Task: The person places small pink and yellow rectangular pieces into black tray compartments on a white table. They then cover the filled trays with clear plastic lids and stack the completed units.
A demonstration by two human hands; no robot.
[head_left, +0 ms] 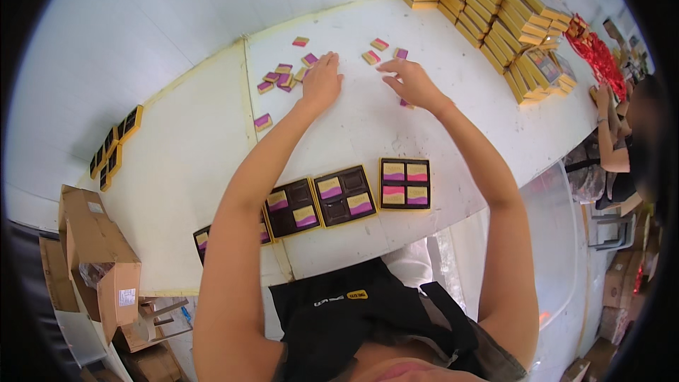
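Note:
Fingers stretched and flat, my left hand rests on the table beside a loose cluster of small gold-and-purple packets, partly covering one. My right hand is to its right, thumb apart from the fingers, with nothing visible in it. Pink-and-gold packets lie just beyond it, and another packet is partly hidden under it. Nearer me, a square black box with a gold edge has a packet in every compartment. The middle box and the left box each hold two. My left forearm partly hides another box.
Tall stacks of gold boxes stand at the back right, near red ribbon-like material. Beyond them a co-worker's arm reaches in. More black-and-gold boxes sit at the table's far left. Cardboard cartons stand at lower left.

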